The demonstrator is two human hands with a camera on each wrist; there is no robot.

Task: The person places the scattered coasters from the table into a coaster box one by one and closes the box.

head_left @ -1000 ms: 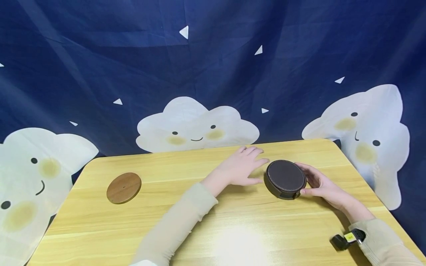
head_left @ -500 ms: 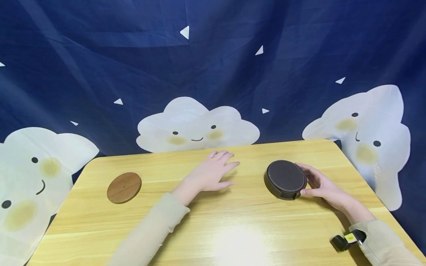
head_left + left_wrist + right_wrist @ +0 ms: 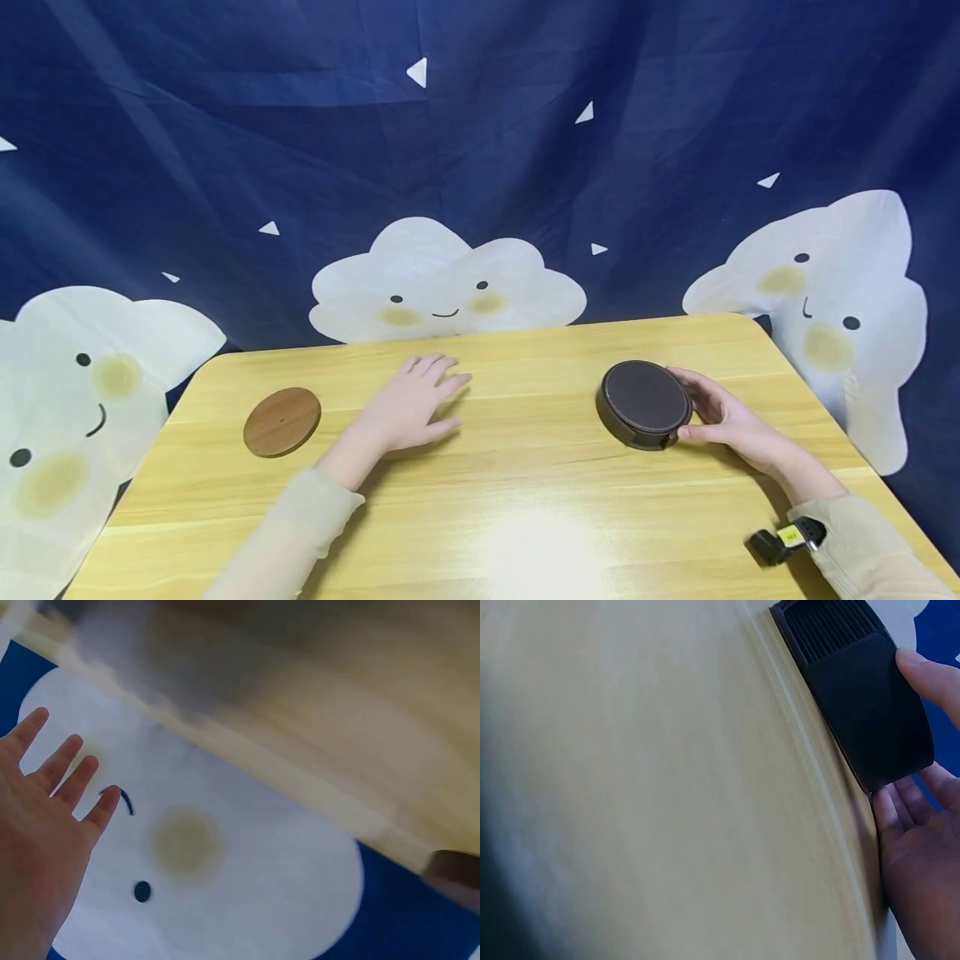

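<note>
A round, dark coaster holder with a stitched top [image 3: 647, 398] stands on the right half of the table. Through its side slot the right wrist view shows a stack of thin dark coasters [image 3: 832, 630]. My right hand [image 3: 731, 425] grips the holder's right side, thumb at the near side and fingers behind it. My left hand [image 3: 412, 404] hovers over the table left of the middle, fingers spread and holding nothing. Further left lies a flat round wooden coaster [image 3: 282, 422], apart from that hand. In the left wrist view, the palm of my left hand [image 3: 45, 832] shows.
The light wooden table [image 3: 480, 483] ends at a blue curtain [image 3: 480, 150] printed with white clouds. A black wrist device [image 3: 783, 537] sits at the right cuff. Something dark brown [image 3: 454, 866] pokes in at the left wrist view's right edge, too blurred to tell.
My left hand has travelled left, away from the coaster holder and closer to the wooden coaster. The right hand and the holder have stayed in place.
</note>
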